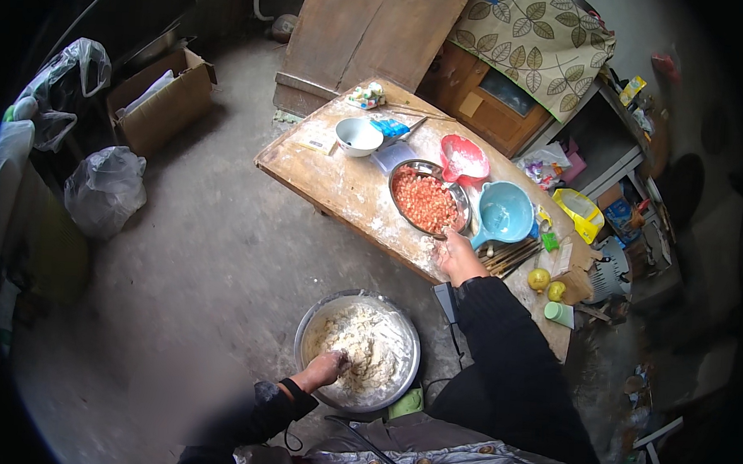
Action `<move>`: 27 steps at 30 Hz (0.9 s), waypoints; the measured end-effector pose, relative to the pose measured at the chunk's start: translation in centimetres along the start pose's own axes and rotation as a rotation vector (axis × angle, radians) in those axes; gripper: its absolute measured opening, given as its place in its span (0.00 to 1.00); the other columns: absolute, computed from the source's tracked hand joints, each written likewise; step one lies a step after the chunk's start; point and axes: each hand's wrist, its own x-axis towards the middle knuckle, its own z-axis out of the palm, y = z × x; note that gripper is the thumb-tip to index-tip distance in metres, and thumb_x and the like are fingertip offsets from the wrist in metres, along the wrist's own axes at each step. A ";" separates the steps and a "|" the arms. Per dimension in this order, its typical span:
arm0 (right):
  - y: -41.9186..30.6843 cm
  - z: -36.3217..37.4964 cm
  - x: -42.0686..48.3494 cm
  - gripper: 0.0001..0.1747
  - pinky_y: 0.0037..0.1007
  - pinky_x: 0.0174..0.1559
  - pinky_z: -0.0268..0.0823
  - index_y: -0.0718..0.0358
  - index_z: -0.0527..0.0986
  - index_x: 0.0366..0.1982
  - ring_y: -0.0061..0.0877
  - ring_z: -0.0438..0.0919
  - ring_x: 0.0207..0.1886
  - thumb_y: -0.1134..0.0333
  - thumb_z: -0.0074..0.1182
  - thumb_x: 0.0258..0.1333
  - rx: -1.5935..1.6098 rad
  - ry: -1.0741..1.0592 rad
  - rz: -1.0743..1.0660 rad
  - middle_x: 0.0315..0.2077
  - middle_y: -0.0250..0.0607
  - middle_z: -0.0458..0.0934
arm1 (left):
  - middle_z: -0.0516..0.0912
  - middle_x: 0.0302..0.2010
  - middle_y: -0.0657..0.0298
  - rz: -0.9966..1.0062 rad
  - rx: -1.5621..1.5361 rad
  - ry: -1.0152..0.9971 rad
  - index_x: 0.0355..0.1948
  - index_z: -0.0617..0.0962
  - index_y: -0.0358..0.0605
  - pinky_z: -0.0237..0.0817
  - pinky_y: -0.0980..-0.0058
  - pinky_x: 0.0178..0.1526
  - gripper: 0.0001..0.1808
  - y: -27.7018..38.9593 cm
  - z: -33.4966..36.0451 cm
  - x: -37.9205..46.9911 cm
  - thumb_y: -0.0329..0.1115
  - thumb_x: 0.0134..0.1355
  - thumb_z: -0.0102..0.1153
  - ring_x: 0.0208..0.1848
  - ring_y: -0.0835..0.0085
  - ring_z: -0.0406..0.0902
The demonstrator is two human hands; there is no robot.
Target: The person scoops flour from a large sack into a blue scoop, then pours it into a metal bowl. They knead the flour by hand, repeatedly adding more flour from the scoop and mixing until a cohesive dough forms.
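Observation:
A metal basin (411, 352) in front of me holds a crumbly mix of flour and dough (370, 344). My left hand (326, 371) reaches over its left rim, fingertips in the crumbs; whether they grip any is hidden. Up and to the right, my right hand (457, 257) is at the near rim of a steel bowl (467, 214) on the wooden table. Pale dough clings to its fingers, and I cannot tell whether it grips the rim. Diced reddish food (424, 199) fills that bowl. A blue plastic ladle (506, 213) lies just right of this hand.
The floured wooden table (342, 193) also bears a red scoop (465, 158), a white bowl (358, 137), a bundle of sticks (513, 258), yellow fruits (538, 280) and a green-capped container (559, 313). A cardboard box (159, 107) and plastic bag (106, 189) are at left.

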 end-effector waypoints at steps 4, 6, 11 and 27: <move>-0.2 0.0 1.6 0.09 0.33 0.23 0.67 0.57 0.69 0.39 0.29 0.74 0.27 0.63 0.46 0.57 -0.013 0.053 -0.046 0.29 0.36 0.74 | 0.79 0.32 0.47 -0.017 -0.003 -0.042 0.33 0.77 0.40 0.66 0.57 0.39 0.13 0.0 0.0 -0.4 0.41 0.57 0.51 0.37 0.49 0.75; -0.6 -0.1 1.7 0.08 0.33 0.23 0.66 0.58 0.69 0.37 0.28 0.73 0.26 0.64 0.47 0.58 -0.043 0.081 -0.050 0.27 0.36 0.74 | 0.79 0.32 0.47 -0.037 0.010 -0.053 0.33 0.78 0.41 0.66 0.58 0.40 0.14 -0.2 -0.1 -0.6 0.41 0.56 0.51 0.37 0.49 0.75; -0.9 0.3 -0.7 0.07 0.30 0.21 0.64 0.61 0.69 0.35 0.29 0.77 0.23 0.64 0.47 0.59 -0.117 0.023 -0.002 0.24 0.35 0.74 | 0.80 0.34 0.48 -0.025 -0.005 -0.041 0.37 0.79 0.43 0.67 0.59 0.41 0.14 -0.6 -0.4 -0.9 0.40 0.55 0.52 0.38 0.51 0.76; -1.0 6.8 -2.7 0.19 0.26 0.29 0.70 0.59 0.71 0.41 0.23 0.77 0.30 0.54 0.54 0.55 -0.237 -0.176 0.082 0.32 0.33 0.78 | 0.81 0.37 0.52 -0.102 0.005 -0.149 0.42 0.78 0.44 0.68 0.66 0.42 0.16 -1.1 0.2 -0.5 0.42 0.55 0.56 0.40 0.57 0.78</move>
